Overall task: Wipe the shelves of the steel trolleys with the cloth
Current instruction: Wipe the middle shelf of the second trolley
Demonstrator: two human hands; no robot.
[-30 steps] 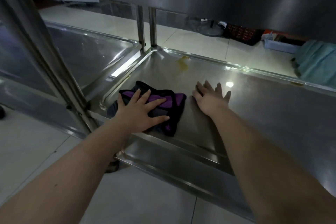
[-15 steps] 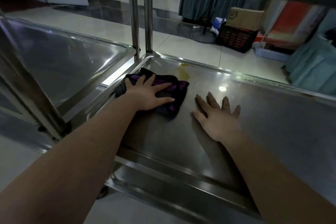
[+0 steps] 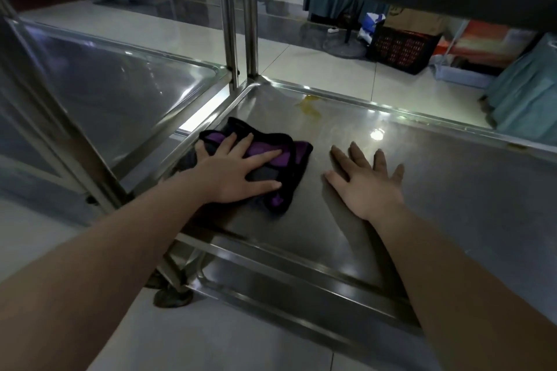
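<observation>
Two shiny, flat steel shelves with raised rims are counted: near shelf [image 3: 452,196], second shelf [image 3: 114,93] to its left. One crumpled purple-and-black cloth [image 3: 291,159] is found by the near shelf's left rim, pressed down by the left hand [image 3: 238,172], fingers straight and spread. The right hand [image 3: 364,181] is laid palm-down on bare steel beside it, gripping nothing. One yellow smear [image 3: 309,107] is noted by the far rim.

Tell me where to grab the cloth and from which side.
Pinch the black-edged fold at the right end of the cloth, coming from above and the right. It lies crumpled on the shelf, and the left hand presses its left half, so only that end is free.
</observation>
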